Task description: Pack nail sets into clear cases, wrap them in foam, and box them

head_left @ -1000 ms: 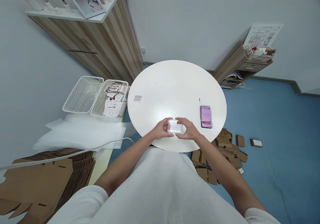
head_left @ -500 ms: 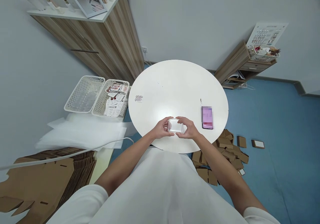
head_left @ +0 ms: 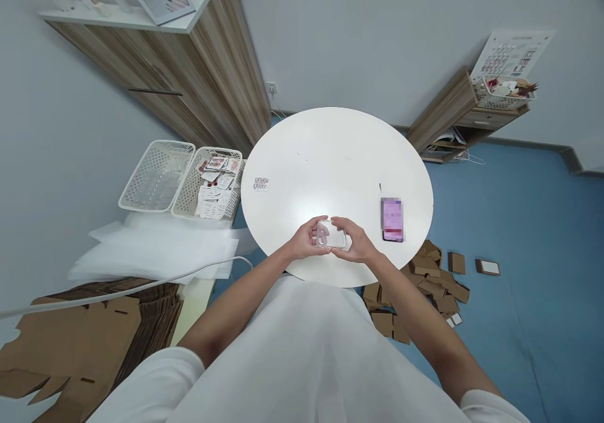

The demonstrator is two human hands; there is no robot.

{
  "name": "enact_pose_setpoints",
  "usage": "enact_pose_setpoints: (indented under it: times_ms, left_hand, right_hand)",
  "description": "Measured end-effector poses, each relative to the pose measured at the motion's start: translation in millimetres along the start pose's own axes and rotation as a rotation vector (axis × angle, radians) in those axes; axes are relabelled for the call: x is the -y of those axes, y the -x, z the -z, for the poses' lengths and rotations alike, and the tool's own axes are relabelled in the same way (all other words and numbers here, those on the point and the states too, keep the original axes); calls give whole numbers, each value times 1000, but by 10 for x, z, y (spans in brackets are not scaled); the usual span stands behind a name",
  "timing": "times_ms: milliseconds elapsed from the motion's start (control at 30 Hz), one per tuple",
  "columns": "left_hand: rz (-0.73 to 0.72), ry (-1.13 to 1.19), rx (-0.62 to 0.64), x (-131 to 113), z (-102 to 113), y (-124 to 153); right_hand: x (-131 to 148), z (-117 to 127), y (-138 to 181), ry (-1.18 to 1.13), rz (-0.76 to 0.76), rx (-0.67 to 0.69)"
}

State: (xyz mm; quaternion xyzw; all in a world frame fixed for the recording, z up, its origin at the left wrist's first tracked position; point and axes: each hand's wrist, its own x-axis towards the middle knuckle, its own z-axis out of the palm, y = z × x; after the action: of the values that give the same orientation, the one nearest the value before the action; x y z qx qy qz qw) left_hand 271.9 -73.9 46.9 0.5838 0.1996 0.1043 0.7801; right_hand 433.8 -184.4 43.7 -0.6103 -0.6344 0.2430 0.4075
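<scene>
Over the near part of the round white table point(head_left: 330, 140), a small clear plastic box point(head_left: 331, 234) is held between both hands. My left hand point(head_left: 307, 239) grips its left end, and some fingers show pinkish through the clear plastic. On the right end, my right hand point(head_left: 353, 240) has its thumb at the near edge and its fingers at the far edge. A small sheet of oval stickers or nail pieces point(head_left: 261, 184) lies on the table to the left. To the right lies a phone point(head_left: 392, 219) with a blurred pink screen.
Left of the table stand two white plastic baskets point(head_left: 158, 176), one with printed cards point(head_left: 218, 184). Nearer are white foam sheets point(head_left: 160, 250), a cable point(head_left: 141, 294) and stacked flat cardboard point(head_left: 94, 341). Small brown boxes point(head_left: 431, 278) are heaped on the floor at right.
The clear box has tilted slightly in my hands, and left fingers now show through it. Both hands keep their hold. The camera view has shifted a little.
</scene>
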Motion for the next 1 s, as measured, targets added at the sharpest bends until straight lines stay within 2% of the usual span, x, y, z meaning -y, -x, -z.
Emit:
enact_pose_setpoints:
  times_ms: [133,433,633,833,1000]
  left_hand:
    - [-28,10,6,-23,-47,2]
    - [-31,36,-22,-15,-89,31]
    - [-21,-15,-44,3,-112,31]
    - [107,25,-123,50,-186,29]
    - [141,27,-167,98,-129,14]
  right_hand:
    - [-16,5,-24,32,66,-42]
    - [-43,-92,13,-1,81,-155]
    - [-2,-143,-9,-30,-21,-169]
    - [21,-182,-64,93,-121,-184]
    - [-40,-197,-95,-41,-233,-97]
